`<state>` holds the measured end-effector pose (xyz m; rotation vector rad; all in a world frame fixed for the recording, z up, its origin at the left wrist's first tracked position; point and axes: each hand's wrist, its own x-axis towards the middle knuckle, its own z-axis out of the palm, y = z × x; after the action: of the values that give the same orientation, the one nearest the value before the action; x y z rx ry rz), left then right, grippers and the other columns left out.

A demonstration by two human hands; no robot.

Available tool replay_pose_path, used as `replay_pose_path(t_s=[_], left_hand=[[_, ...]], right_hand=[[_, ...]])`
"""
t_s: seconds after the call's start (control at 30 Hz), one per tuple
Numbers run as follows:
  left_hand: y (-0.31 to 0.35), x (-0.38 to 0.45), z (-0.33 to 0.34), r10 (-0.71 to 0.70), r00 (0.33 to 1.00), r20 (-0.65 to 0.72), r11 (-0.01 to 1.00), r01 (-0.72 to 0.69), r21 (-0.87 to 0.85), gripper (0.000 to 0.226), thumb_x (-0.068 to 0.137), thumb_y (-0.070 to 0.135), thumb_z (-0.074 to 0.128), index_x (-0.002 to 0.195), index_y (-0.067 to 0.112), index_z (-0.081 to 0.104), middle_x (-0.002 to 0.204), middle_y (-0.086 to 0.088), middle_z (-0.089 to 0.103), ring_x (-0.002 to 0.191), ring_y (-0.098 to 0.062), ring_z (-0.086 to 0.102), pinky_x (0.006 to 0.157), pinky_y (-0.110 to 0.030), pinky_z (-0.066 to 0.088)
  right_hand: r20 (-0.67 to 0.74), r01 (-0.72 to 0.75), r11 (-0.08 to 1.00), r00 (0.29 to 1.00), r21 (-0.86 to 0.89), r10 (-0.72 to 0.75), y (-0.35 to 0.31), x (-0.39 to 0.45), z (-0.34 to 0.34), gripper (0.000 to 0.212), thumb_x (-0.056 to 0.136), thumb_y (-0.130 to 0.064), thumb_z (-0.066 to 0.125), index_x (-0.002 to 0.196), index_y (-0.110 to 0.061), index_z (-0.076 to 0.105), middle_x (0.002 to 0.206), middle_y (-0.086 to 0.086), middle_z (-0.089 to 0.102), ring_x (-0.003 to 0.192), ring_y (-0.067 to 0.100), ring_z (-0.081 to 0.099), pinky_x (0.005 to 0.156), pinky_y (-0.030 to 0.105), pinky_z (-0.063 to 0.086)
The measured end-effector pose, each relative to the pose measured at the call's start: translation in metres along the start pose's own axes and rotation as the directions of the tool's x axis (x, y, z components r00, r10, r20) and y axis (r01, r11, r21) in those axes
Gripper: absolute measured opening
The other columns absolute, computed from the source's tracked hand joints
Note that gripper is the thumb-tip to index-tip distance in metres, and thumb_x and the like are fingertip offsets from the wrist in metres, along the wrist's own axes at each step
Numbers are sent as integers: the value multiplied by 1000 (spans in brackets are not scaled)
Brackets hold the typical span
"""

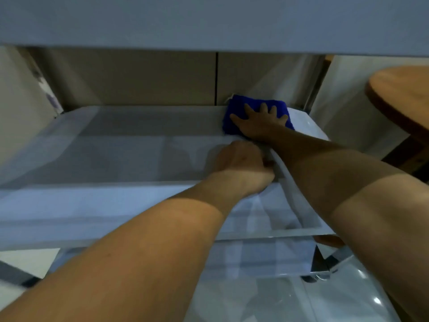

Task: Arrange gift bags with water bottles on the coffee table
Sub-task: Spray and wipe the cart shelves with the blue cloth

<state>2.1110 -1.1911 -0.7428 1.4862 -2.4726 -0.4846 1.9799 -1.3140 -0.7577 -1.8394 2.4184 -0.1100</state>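
A: Status? Where are the gift bags and water bottles?

B: None in view. The person is reaching under the top slab of a glass coffee table (139, 201), onto its lower shelf (130, 145).

A: Hands?

B: Right hand (260, 123), fingers spread flat, pressing a blue cloth (234, 110) onto the shelf's far right corner. Flat palm puts even pressure on the cloth, so this reads as wiping.

A: Left?

B: Left hand (241, 163) sits just in front of the right wrist, curled into a loose fist. Something pale and filmy lies under and beside it; whether that grip pinches it or only braces on the glass, cannot tell. Frame is blurred there.

A: Why the left there?

B: Likely support while leaning in deep, or keeping that pale sheet off the area being wiped. Judgement only.

A: Task progress?

B: Looks like prep. Nothing arranged yet.

A: Anything else around?

B: Round wooden table (399, 94) at right. Glossy tiled floor (348, 298) below.
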Motion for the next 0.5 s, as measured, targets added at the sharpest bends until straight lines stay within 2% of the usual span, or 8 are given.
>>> replay_pose_path(t_s=[0.1,0.17,0.23,0.33,0.4,0.5], left_hand=[[-35,-16,-26,-25,999,-20,1000,25,12,21,98,31,52,100,23,72,99,1,68,91,-19,62,83,-36,54],[-83,-33,-43,-105,988,-112,991,114,73,23,100,32,51,103,21,70,107,-3,68,100,-26,63,86,-36,53],[-141,-58,-60,-202,966,-160,965,224,138,28,101,38,47,105,21,69,107,-5,67,104,-29,62,85,-34,50],[-217,-111,-80,-304,916,-262,919,355,174,34,98,43,41,103,24,68,104,-5,69,99,-30,62,82,-34,50],[-247,-149,-91,-322,879,-352,905,395,160,38,93,44,38,96,21,68,97,-7,71,91,-33,62,77,-37,52],[-282,-191,-108,-388,825,-410,866,479,145,35,97,41,42,90,19,68,93,-8,71,87,-34,61,75,-37,50]], right_hand=[[6,71,997,997,16,-71,-50,-8,7,85,90,-84,18,161,-39,8,169,13,-1,153,44,-1,117,69,1],[25,101,994,994,28,-102,-83,-12,9,86,89,-85,18,161,-38,7,169,13,-2,153,44,-2,117,69,1],[46,133,991,990,32,-134,-115,-17,13,88,89,-86,17,161,-38,6,169,13,-4,153,44,-3,118,69,0],[66,169,985,983,35,-171,-167,-26,20,88,90,-84,17,162,-35,3,169,13,-8,153,44,-6,117,70,-2],[80,180,983,980,47,-183,-198,-32,22,89,91,-84,17,162,-33,2,169,14,-9,153,44,-7,117,70,-4],[100,221,973,969,63,-226,-244,-43,26,89,91,-84,18,162,-33,1,168,14,-11,153,43,-8,118,69,-4]])
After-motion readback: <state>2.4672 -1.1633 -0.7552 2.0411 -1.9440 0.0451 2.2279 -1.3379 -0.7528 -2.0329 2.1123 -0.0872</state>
